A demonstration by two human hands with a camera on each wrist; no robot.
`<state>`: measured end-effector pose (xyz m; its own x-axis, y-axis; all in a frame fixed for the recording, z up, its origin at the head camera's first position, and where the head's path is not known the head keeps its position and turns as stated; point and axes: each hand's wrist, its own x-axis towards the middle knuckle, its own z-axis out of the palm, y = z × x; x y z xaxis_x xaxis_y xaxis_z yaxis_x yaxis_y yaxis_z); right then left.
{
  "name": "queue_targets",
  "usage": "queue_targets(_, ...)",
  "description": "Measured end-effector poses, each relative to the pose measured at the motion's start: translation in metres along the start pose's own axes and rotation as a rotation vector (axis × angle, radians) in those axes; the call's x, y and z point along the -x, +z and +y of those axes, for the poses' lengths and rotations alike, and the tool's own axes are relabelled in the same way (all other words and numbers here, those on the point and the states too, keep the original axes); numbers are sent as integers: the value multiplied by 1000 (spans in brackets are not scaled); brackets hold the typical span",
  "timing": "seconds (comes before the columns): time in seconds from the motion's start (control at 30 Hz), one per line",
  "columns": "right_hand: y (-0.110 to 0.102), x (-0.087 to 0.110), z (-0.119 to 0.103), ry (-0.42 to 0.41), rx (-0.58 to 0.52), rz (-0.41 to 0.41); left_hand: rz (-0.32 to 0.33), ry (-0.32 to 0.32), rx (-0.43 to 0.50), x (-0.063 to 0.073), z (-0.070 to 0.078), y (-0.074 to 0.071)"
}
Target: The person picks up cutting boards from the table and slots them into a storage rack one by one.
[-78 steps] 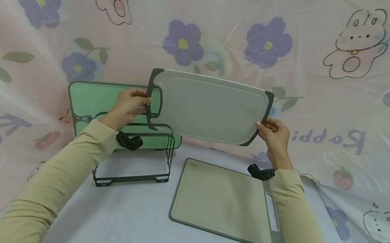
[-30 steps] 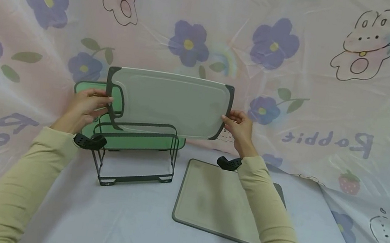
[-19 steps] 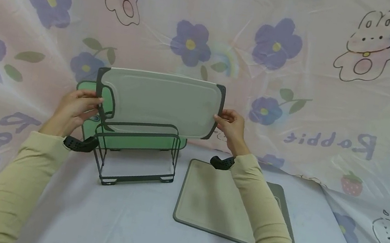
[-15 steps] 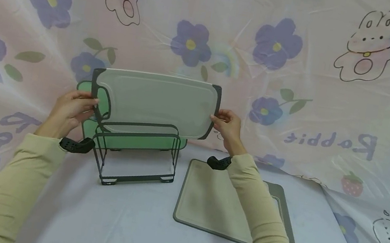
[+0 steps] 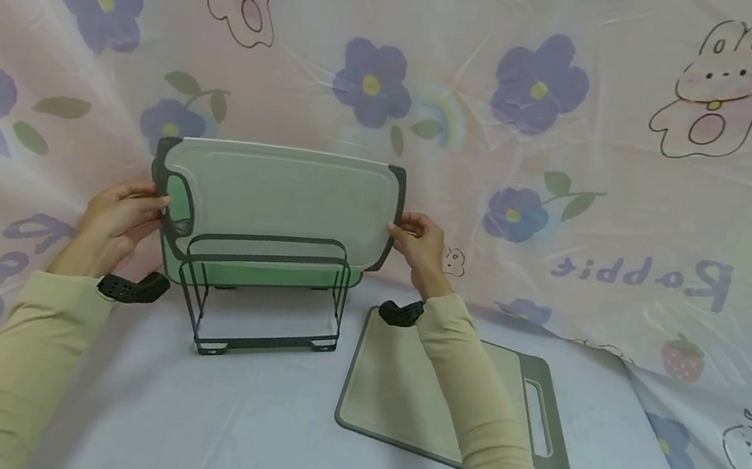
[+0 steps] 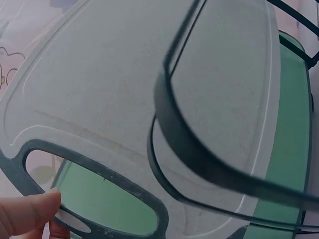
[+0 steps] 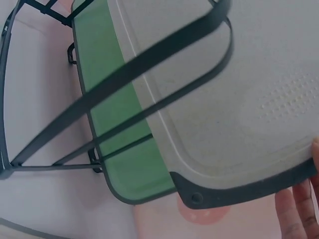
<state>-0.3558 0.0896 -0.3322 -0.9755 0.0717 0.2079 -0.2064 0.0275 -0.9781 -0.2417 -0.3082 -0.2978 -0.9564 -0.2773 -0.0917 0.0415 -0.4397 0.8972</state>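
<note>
A pale grey cutting board with dark end trims is held upright between both hands. My left hand pinches its handle end, thumb in front, as the left wrist view also shows. At the opposite short edge my right hand grips the dark trim between thumb and fingers. The board stands behind the front wire loops of a dark metal rack, its lower edge above the rack's base. Behind it is a green cutting board, mostly covered by the grey one.
A beige cutting board with a grey-green rim and slotted handle lies flat on the white tablecloth, right of the rack, partly under the right forearm. A printed curtain hangs close behind everything.
Both hands have carried the grey board leftward and then lower, from right of the rack to behind its front loops. It now covers most of the green board.
</note>
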Motion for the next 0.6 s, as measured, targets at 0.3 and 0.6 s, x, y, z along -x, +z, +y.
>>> queue_targets(0.3, 10, 6, 6, 36, -3, -37, 32, -22, 47, 4, -3, -11)
queue_targets(0.6, 15, 9, 14, 37, 17, -78, 20, -41, 109, 4, -9, -23)
